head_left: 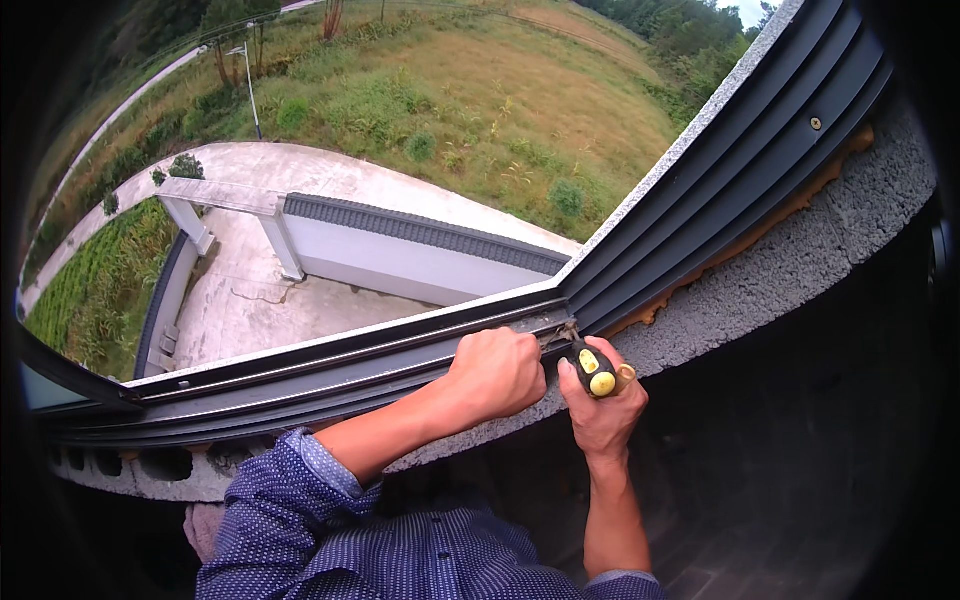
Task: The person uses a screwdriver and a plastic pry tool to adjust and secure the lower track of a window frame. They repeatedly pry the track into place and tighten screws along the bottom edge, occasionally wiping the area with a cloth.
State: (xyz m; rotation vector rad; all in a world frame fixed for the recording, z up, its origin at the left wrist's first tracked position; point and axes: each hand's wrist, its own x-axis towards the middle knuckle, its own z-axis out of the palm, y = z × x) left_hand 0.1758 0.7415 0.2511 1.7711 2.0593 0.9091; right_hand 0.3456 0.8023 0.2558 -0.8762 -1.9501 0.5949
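My right hand [612, 410] is wrapped round a tool with a stubby black and yellow handle [592, 370], which lies at the lower corner of a dark window frame [690, 240]. A round tan end [626, 372] of something else sticks out by its fingers. What the tool's tip looks like is mostly hidden. Closed into a fist, my left hand [497, 372] rests on the sill track [300, 385] just left of the tool. Whatever the left fingers hold, if anything, is hidden. Greyish debris [566, 332] shows in the corner between track and upright.
Rough grey masonry [800, 250] borders the frame, with orange-brown filler [700, 275] along the joint. A screw [816, 124] sits in the upright. Beyond the opening, far below, are a walled concrete yard [235, 300], a white wall [390, 260] and a grassy field.
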